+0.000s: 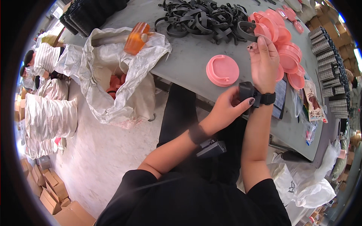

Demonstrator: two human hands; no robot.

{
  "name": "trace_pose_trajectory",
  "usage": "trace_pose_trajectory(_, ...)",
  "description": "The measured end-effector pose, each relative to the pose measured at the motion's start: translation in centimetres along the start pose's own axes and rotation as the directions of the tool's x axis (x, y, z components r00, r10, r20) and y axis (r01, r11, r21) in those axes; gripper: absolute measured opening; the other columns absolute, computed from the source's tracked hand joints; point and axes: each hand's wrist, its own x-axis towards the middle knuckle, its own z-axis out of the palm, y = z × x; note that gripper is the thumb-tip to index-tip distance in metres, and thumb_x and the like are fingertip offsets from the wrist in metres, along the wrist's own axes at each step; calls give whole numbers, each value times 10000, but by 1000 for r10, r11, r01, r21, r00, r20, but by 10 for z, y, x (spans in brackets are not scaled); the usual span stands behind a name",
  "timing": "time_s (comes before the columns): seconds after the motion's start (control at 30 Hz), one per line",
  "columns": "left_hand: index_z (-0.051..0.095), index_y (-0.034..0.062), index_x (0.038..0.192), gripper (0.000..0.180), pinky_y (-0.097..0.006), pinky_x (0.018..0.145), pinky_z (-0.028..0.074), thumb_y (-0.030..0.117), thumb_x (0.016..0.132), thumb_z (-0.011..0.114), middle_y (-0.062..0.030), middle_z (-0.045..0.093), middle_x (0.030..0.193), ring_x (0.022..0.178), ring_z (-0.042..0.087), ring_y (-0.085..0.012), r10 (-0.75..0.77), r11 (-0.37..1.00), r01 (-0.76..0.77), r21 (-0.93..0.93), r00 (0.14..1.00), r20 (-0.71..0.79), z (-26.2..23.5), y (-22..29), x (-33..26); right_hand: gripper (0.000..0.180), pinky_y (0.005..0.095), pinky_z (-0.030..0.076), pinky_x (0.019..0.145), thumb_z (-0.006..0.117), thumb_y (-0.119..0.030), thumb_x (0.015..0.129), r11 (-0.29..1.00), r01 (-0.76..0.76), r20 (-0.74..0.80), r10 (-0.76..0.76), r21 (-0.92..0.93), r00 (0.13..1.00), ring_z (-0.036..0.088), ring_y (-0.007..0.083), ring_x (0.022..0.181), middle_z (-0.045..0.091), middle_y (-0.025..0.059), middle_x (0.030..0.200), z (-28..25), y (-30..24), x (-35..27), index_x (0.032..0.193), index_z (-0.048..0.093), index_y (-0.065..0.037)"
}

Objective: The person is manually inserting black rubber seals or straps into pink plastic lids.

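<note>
My left hand [229,111] is closed around a small black box-shaped device [247,94], its thumb on the near side. A black strap [268,98] fastens that device to my right wrist. My right hand [264,62] is raised with the palm turned up and its fingers loosely bent, apparently holding nothing. Just past its fingertips lies a dark grey strap loop [247,31], beside a pile of pink round lids [288,56]. One pink lid [223,70] with a raised curved handle lies alone on the grey table [181,64]. Another black device [211,148] hangs under my left wrist.
Many grey straps [203,19] are heaped at the table's far side. A white woven sack [109,101] with reddish pieces inside stands left, an orange translucent bottle [136,38] at its rim. Stacked dark ridged parts [328,64] stand right. Cardboard boxes [52,188] sit lower left.
</note>
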Motion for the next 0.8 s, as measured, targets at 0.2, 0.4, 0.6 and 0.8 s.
trace_pose_trajectory(0.2, 574, 14, 1154, 308, -181, 612, 444, 194, 919, 656, 2, 620, 976, 774, 537, -27, -65, 995, 66, -69, 998, 27, 11, -12, 5, 173, 262, 469, 646, 686, -137, 878, 747, 180, 17, -221, -640, 975, 569, 117, 680, 629, 36, 777, -1, 7, -3, 999, 666, -14)
trace_pose_trajectory(0.4, 576, 11, 1138, 297, -210, 606, 492, 213, 929, 635, -22, 625, 972, 746, 566, -48, -183, 983, 184, 6, 983, -28, 13, -13, 3, 173, 295, 476, 624, 712, -144, 838, 495, 339, 249, -241, -800, 938, 583, 170, 651, 630, 83, 752, -3, 16, -4, 961, 661, -34)
trace_pose_trajectory(0.6, 563, 3, 1138, 318, -242, 616, 526, 268, 962, 577, -53, 623, 943, 722, 619, -105, -194, 974, 193, -116, 981, 0, 9, -31, 5, 167, 273, 469, 595, 694, -141, 864, 682, 83, 81, -34, -727, 996, 600, 139, 615, 643, 70, 736, -12, 22, -10, 975, 637, -30)
trace_pose_trajectory(0.8, 553, 12, 1125, 322, -272, 643, 543, 294, 970, 565, -52, 608, 902, 745, 623, -128, -277, 939, 283, -198, 959, 54, 4, -31, 4, 197, 227, 477, 599, 703, -145, 873, 853, -55, 42, 90, -520, 995, 604, 98, 632, 653, 48, 750, -20, 24, -16, 970, 631, 10)
